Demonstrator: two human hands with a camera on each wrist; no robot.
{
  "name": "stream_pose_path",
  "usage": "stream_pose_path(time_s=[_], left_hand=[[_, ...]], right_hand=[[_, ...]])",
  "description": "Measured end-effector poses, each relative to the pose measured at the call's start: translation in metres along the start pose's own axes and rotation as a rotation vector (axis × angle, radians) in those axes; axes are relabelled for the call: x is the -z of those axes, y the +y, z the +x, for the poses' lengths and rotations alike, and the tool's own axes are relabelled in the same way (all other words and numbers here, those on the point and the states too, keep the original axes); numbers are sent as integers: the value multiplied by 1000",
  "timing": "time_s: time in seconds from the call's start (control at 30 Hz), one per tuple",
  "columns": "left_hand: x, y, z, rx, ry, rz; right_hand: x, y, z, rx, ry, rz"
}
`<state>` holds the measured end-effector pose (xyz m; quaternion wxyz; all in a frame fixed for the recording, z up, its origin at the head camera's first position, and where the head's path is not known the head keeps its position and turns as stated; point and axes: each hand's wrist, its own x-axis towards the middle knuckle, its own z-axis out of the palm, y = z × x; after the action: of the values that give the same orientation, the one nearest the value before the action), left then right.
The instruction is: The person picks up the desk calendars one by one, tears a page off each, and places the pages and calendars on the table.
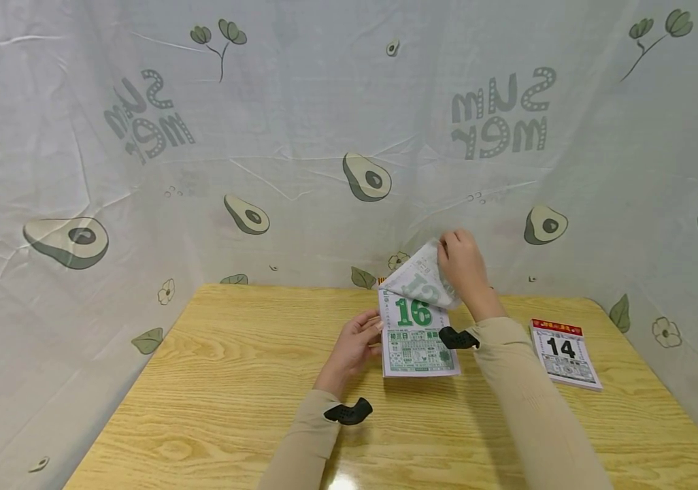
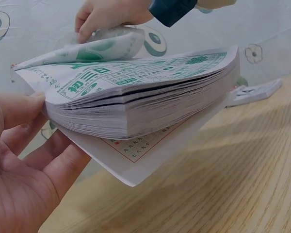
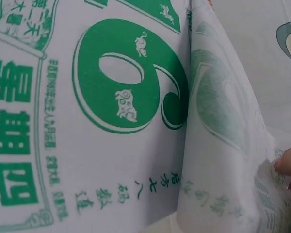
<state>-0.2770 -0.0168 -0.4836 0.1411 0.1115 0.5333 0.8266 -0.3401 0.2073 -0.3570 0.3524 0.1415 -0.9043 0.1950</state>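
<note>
Green print covers the page facing up on a thick calendar (image 1: pixel 419 354), which sits just right of centre in the lower half of the head view, a large 16 on it and its near end raised off the wood-grain counter (image 1: pixel 233 354). At its left edge is the left hand (image 1: pixel 354 346); in the left wrist view that grip is closed as far as the pages allow, thumb on the upper face and fingers underneath. Above the 16, the right hand (image 1: pixel 462 262) has its grip pinched tight on the thin lifted sheet (image 1: pixel 424 278), which folds back to show its pale reverse, green figures showing through. In the right wrist view the sheet curls up beside the big green 6. A smaller calendar (image 1: pixel 566 354), red along its top and bearing a black 14, lies at the right of the head view. Pale cloth (image 1: pixel 318 102) printed with avocados fills the upper frame. Beige sleeves (image 1: pixel 535 388) cover both arms.
</note>
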Motion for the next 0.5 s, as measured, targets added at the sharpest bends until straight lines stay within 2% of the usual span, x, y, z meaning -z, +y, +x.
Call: stream_pose_path(time_s=[0.23,0.5], left_hand=[[0,0,0,-2,17,-10],[1,-2,3,-4,19,-23]], right_hand=[[-3,2,-3,-24,-13,10],[-4,2,-7,-93,-45,53]])
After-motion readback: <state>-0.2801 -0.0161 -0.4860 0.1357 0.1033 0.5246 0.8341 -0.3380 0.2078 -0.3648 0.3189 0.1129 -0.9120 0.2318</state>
